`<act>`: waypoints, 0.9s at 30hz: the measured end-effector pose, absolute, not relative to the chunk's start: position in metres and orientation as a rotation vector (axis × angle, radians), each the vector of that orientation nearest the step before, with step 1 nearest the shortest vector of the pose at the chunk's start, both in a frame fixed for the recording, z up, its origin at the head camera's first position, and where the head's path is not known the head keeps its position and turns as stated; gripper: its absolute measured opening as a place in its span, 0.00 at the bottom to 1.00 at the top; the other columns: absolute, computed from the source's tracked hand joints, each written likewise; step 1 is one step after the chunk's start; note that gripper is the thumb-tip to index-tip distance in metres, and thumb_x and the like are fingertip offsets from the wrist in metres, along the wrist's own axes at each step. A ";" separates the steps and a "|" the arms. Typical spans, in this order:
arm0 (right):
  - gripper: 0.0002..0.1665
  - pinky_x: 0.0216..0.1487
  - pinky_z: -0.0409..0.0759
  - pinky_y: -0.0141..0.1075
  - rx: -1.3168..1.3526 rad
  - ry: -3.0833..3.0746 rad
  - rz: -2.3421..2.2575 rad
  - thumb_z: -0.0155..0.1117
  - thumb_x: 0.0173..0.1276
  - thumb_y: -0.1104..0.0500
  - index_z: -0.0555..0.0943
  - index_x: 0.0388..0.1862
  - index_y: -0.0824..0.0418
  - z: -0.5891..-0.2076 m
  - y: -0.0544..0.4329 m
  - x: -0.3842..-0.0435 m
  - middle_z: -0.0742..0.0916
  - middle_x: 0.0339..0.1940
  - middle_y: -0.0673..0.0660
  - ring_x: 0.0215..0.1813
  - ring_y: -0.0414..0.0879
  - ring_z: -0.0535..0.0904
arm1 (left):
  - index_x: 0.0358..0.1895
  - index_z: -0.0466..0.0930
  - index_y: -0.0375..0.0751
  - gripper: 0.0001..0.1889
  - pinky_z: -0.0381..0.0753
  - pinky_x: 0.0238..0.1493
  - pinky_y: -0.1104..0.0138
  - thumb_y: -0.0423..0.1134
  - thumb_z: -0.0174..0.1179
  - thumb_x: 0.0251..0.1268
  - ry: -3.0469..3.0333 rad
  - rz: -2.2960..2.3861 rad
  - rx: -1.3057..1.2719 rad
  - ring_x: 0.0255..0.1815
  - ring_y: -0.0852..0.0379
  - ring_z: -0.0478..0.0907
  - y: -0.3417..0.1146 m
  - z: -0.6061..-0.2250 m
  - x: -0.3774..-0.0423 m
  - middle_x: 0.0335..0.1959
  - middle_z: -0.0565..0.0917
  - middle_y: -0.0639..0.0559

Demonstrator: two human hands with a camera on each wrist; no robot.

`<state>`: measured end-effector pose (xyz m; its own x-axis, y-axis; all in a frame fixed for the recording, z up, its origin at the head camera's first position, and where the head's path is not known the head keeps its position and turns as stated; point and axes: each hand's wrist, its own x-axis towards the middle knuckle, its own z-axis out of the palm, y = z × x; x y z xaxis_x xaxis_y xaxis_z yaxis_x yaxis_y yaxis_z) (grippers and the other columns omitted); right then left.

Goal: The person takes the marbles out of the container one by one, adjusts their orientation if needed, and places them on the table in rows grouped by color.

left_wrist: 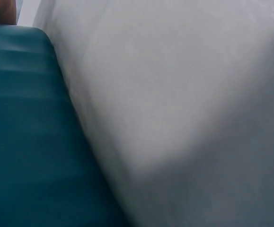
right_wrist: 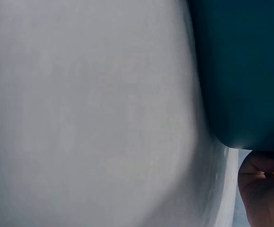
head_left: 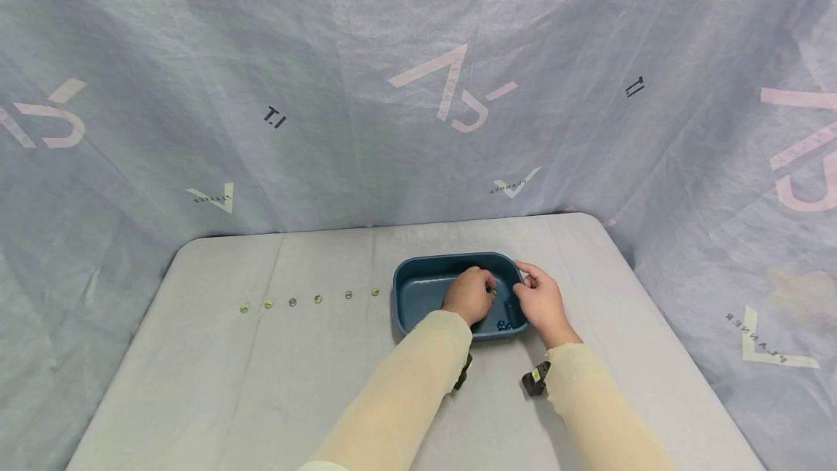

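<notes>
A dark teal rectangular basin (head_left: 418, 260) stands on the table. My left hand (head_left: 469, 296) reaches down inside it, fingers curled, and pinches a small yellow-green glass marble (head_left: 493, 293) at the fingertips. At the basin's right end, my right hand (head_left: 541, 305) grips the rim between thumb and fingers. Several dark blue marbles (head_left: 503, 325) lie in the basin's near right corner. To its left, clear marbles with green swirls (head_left: 318, 299) form a spaced row on the table. Both wrist views show mainly the basin's outer wall (left_wrist: 28, 132) and the tabletop.
A pale grey cloth covers the table (head_left: 314, 384). Printed grey fabric (head_left: 327, 93) hangs behind the table and along its sides. Dark wrist cameras (head_left: 536, 379) sit under both forearms, close to the basin's near side.
</notes>
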<state>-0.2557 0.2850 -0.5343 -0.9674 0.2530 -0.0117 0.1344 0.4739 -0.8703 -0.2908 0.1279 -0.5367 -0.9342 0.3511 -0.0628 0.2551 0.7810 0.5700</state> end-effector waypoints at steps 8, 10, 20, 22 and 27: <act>0.29 0.28 0.65 0.35 -0.325 -2.587 1.509 0.58 0.70 0.67 0.78 0.70 0.60 -0.534 0.285 -0.256 0.72 0.27 0.53 0.27 0.48 0.67 | 0.39 0.87 0.54 0.02 0.78 0.40 0.69 0.41 0.71 0.67 2.830 0.803 0.557 0.34 0.64 0.75 0.129 -0.536 -0.289 0.38 0.78 0.61; 0.29 0.28 0.65 0.35 -0.327 -2.586 1.508 0.58 0.70 0.67 0.78 0.70 0.60 -0.534 0.285 -0.256 0.72 0.27 0.53 0.27 0.48 0.67 | 0.39 0.87 0.53 0.02 0.78 0.40 0.68 0.41 0.71 0.67 2.823 0.835 0.548 0.34 0.63 0.75 0.128 -0.537 -0.289 0.38 0.79 0.61; 0.29 0.28 0.65 0.35 -0.319 -2.592 1.496 0.57 0.71 0.68 0.78 0.71 0.61 -0.534 0.283 -0.257 0.72 0.26 0.53 0.27 0.47 0.67 | 0.43 0.87 0.51 0.02 0.79 0.40 0.67 0.39 0.66 0.73 2.771 1.113 0.451 0.34 0.64 0.76 0.123 -0.531 -0.289 0.36 0.82 0.61; 0.29 0.28 0.66 0.34 -0.315 -2.595 1.499 0.57 0.71 0.67 0.77 0.71 0.61 -0.534 0.283 -0.258 0.72 0.26 0.53 0.26 0.47 0.67 | 0.43 0.87 0.50 0.02 0.80 0.40 0.67 0.38 0.66 0.72 2.771 1.179 0.441 0.34 0.64 0.76 0.122 -0.527 -0.287 0.36 0.82 0.60; 0.29 0.28 0.67 0.35 -0.337 -2.606 1.483 0.57 0.70 0.66 0.78 0.71 0.59 -0.533 0.284 -0.256 0.73 0.27 0.53 0.27 0.47 0.68 | 0.41 0.87 0.51 0.03 0.79 0.40 0.69 0.37 0.68 0.70 2.756 1.292 0.452 0.34 0.65 0.77 0.117 -0.518 -0.283 0.35 0.82 0.62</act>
